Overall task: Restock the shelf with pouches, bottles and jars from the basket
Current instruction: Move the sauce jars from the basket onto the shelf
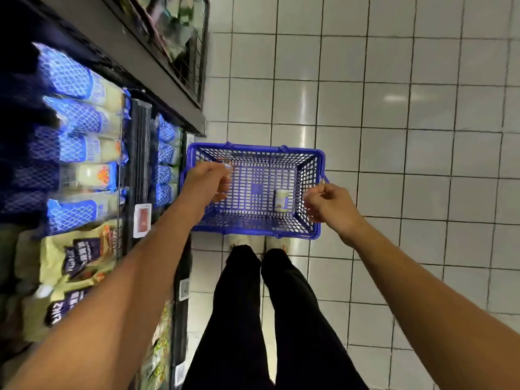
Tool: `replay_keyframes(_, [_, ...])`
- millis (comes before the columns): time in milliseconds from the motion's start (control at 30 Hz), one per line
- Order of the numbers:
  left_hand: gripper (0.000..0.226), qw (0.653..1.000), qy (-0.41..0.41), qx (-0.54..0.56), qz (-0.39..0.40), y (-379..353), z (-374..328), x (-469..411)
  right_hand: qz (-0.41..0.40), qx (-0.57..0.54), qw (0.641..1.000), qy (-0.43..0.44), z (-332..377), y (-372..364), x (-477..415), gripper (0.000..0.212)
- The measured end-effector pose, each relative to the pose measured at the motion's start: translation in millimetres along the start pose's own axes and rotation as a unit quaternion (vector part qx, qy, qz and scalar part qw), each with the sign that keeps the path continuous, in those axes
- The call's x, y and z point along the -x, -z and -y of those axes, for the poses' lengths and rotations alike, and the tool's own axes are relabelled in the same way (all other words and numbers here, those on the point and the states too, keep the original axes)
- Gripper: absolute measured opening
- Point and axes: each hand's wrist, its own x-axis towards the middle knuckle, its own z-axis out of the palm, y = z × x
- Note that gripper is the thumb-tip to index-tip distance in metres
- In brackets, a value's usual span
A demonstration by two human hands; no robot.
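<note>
A blue plastic basket (254,154) stands on the tiled floor just ahead of my feet. A single small jar (282,200) with a pale label lies on its mesh bottom, toward the right. My left hand (206,182) hovers over the basket's left side with fingers loosely curled, and I see nothing in them. My right hand (330,205) is at the right rim, fingers curled where the blue handle (324,180) pokes out. On my left, the shelf (140,153) carries blue-and-white pouches (84,114) and yellow-green pouches (81,249).
A dark upper shelf board (157,68) juts out over the shelf at the top left. Lower shelf levels with price tags (184,289) run along the left. White tiled floor (408,136) stretches to the right and ahead. My legs (267,319) in black trousers are below the basket.
</note>
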Motion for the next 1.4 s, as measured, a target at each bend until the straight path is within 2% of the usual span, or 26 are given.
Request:
replay_keyframes(167, [0.006, 0.997, 0.059, -0.055, 0.000, -10, 58, -93, -0.003, 0.000, 0.997, -0.081, -61, -27, -84, 0.019])
replay_keyframes(267, [0.010, 0.992, 0.093, -0.083, -0.007, -22, 90, -149, 0.007, 0.005, 0.995, -0.100, -96, -45, -134, 0.004])
replay_keyframes(333, [0.012, 0.989, 0.108, -0.095, -0.016, -30, 111, -188, 0.009, 0.022, 0.993, -0.118, -121, -55, -170, 0.003])
replay_keyframes(467, [0.007, 0.983, 0.123, -0.127, -0.053, -36, 150, -265, 0.026, 0.054, 0.987, -0.147, -173, -74, -239, 0.023])
replay_keyframes(567, [0.007, 0.977, 0.106, -0.170, -0.076, -36, 177, -315, 0.007, 0.117, 0.983, -0.140, -208, -88, -283, 0.014])
replay_keyframes(700, [0.013, 0.959, 0.077, -0.266, -0.065, -36, 206, -366, -0.021, 0.137, 0.981, -0.138, -244, -104, -328, 0.021])
replay_keyframes(733, [0.023, 0.952, 0.074, -0.286, -0.075, -36, 212, -377, -0.025, 0.146, 0.979, -0.142, -251, -107, -334, 0.025])
replay_keyframes(833, [0.051, 0.923, 0.054, -0.362, -0.117, -40, 225, -398, -0.054, 0.184, 0.968, -0.160, -268, -114, -351, 0.057])
replay_keyframes(1100, [0.068, 0.881, -0.020, -0.454, -0.130, -36, 252, -428, -0.085, 0.138, 0.972, -0.170, -288, -118, -372, 0.051])
replay_keyframes(1200, [0.076, 0.888, -0.037, -0.446, -0.107, -40, 257, -433, -0.086, 0.132, 0.975, -0.156, -292, -119, -377, 0.056])
replay_keyframes(1400, [0.079, 0.950, -0.029, -0.302, -0.075, -54, 266, -439, -0.066, 0.096, 0.983, -0.144, -298, -127, -387, 0.066])
